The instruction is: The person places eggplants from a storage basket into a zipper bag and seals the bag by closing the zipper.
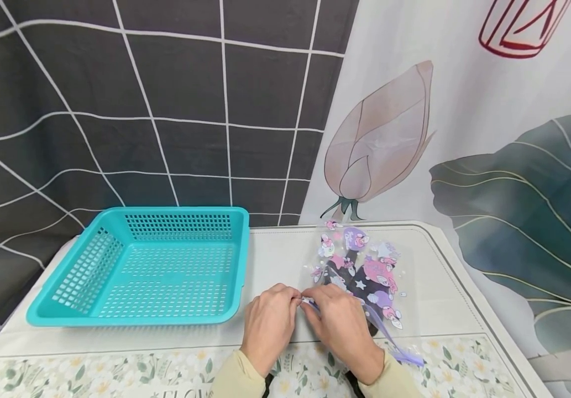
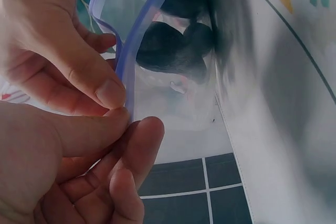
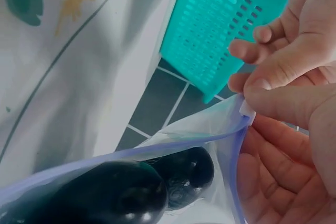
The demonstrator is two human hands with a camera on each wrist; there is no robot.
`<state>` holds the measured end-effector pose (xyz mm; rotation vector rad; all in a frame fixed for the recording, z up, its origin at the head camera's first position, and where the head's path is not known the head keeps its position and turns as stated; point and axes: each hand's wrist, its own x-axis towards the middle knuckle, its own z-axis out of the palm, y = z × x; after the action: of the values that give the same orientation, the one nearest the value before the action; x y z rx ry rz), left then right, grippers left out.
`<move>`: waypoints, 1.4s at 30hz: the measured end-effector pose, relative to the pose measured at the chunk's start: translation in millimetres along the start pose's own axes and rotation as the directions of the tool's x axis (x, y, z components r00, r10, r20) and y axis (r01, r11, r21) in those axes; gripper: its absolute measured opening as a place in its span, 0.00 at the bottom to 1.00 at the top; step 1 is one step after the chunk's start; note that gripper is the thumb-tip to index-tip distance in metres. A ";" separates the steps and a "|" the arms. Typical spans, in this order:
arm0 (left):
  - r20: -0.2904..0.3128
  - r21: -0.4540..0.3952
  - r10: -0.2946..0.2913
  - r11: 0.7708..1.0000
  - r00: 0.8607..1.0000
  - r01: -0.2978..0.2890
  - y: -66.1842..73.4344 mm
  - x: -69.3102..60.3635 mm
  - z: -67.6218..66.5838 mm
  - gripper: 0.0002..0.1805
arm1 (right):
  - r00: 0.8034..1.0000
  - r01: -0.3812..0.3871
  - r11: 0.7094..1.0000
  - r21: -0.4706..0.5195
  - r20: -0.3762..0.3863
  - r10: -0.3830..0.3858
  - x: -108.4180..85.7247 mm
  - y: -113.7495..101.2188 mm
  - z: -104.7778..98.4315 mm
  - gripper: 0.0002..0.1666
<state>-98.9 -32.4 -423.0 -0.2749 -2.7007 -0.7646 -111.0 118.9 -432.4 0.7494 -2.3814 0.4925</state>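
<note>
A clear zip bag with pink and purple cartoon prints lies on the table, its purple zip edge parted in the wrist views. Inside are several dark rounded objects; their kind is hard to tell through the plastic. My left hand pinches the bag's corner at the end of the zip. Right beside it, my right hand pinches the same end, thumb against the other hand's fingertips. A small white zip slider shows at the fingertips in the right wrist view.
A turquoise slotted basket stands on the table to the left of the hands. Along the near side runs a floral-printed strip of the table cover. Behind the table hang a dark grid-patterned cloth and a white floral curtain.
</note>
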 end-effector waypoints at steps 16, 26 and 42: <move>-0.023 -0.045 0.039 0.998 0.999 -0.040 -2.2 -0.9 1.2 0.03 | 1.000 0.027 0.999 0.026 0.008 -0.027 -3.0 3.2 -0.6 0.11; -0.037 -0.070 0.039 0.997 0.999 -0.042 -3.3 0.4 2.6 0.03 | 0.999 0.042 0.998 0.052 0.005 -0.042 -1.1 5.0 -2.9 0.10; -0.086 -0.078 0.091 0.992 0.992 -0.098 -5.8 0.2 3.5 0.04 | 0.999 0.035 0.998 0.059 0.034 -0.037 -0.5 7.5 -5.3 0.09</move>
<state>-101.5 -35.4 -428.6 -0.3800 -2.5635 -0.8409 -113.1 127.5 -429.9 0.8322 -2.3901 0.5400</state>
